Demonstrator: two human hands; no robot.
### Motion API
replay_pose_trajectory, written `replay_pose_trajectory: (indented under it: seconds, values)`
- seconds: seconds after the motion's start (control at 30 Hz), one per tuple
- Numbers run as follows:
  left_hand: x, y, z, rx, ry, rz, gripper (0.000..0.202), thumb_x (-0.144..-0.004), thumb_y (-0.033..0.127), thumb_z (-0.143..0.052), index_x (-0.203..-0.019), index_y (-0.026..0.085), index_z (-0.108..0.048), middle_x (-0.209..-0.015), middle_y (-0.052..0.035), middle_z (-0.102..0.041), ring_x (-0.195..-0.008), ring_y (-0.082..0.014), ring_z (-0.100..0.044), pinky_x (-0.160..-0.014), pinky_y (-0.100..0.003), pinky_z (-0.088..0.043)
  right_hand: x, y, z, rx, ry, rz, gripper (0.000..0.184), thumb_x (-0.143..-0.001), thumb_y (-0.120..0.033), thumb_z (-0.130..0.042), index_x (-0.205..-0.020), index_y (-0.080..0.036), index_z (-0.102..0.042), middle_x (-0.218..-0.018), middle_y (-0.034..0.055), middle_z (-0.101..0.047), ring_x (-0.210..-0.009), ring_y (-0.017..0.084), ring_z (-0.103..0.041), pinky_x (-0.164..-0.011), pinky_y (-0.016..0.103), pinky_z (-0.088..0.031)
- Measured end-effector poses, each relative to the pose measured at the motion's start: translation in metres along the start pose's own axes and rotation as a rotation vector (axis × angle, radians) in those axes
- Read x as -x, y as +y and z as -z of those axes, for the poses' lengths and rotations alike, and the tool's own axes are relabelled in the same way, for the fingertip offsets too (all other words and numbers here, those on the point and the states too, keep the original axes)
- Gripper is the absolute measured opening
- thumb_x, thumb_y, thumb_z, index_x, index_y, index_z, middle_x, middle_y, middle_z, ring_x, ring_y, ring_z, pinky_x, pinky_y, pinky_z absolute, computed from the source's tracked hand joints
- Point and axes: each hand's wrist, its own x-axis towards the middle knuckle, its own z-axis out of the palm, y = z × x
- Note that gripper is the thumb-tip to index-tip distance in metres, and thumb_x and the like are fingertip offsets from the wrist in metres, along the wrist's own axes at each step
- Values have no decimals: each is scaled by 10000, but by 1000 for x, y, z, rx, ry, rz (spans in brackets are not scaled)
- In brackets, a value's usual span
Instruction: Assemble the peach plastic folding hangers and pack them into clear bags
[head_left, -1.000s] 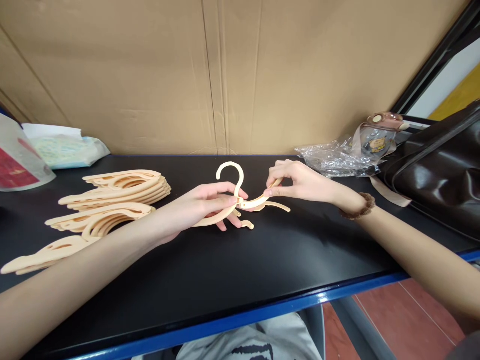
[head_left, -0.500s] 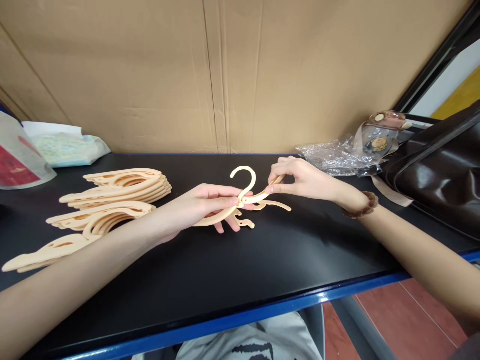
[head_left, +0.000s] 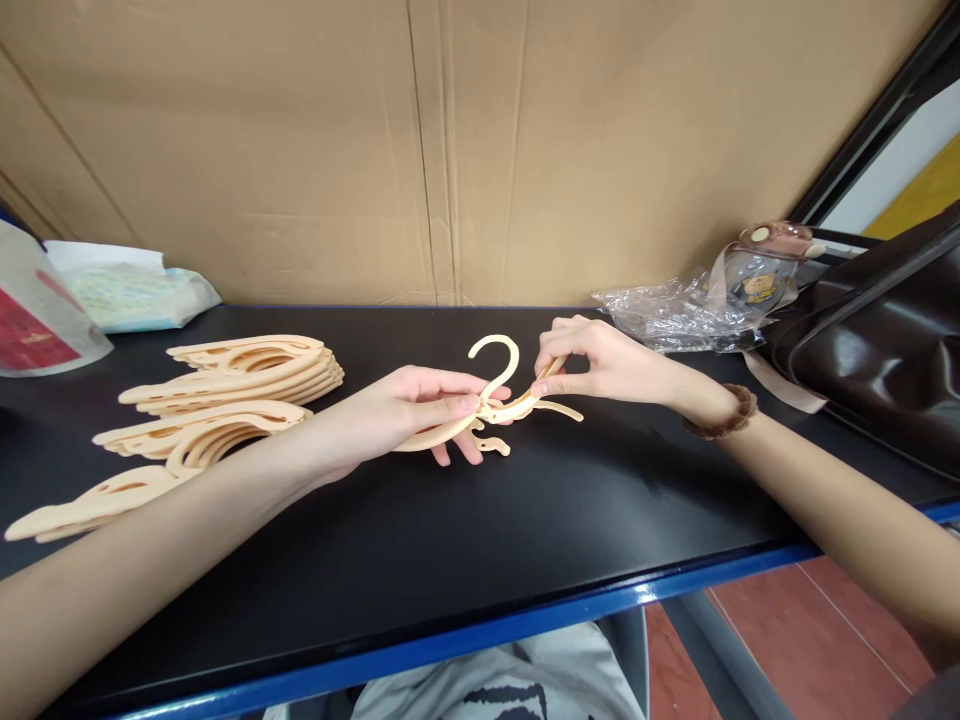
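A cream plastic folding clothes hanger is held between both hands above the black table, its hook pointing up. My left hand is closed on the left arm and centre of it, thumb on top by the hook's base. With thumb and fingers, my right hand pinches the right arm, which slopes up into the grip. Just behind and below lie loose cream hanger parts, partly hidden by the left fingers. Stacks of similar cream hanger pieces lie beyond my left forearm.
The black table has a blue front edge. At the back left stand a red-and-white container and a tissue pack. On the right are clear plastic wrapping, a bottle with a strap and a dark brown bag. Cardboard lines the back.
The hanger's hook has shifted slightly right and leans a little more that way. The right arm of the hanger sits slightly lower at the joint. Both hands keep their hold.
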Motion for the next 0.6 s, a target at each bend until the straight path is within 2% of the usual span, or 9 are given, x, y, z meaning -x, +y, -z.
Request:
replay_pose_trajectory:
  seconds: [0.37, 0.6]
  values:
    - [2, 2, 4, 117, -42, 39, 314, -934, 326, -540, -1232, 292, -633, -1022, -40, -741, -841, -133, -693, -648, -171, -502, 0, 1, 1, -75, 10, -26, 310, -851, -466, -633, -759, -171, -655, -727, 14, -636, -707, 144, -471, -701, 288, -347]
    - [3, 3, 4, 142, -47, 43, 313, -921, 345, -563, -1218, 288, -643, -1024, -42, -745, -836, -140, -700, -653, -180, -507, 0, -2, 1, -119, 16, -51, 302, -849, -461, -636, -753, -175, -655, -729, 18, -625, -726, 152, -465, -691, 287, -347]
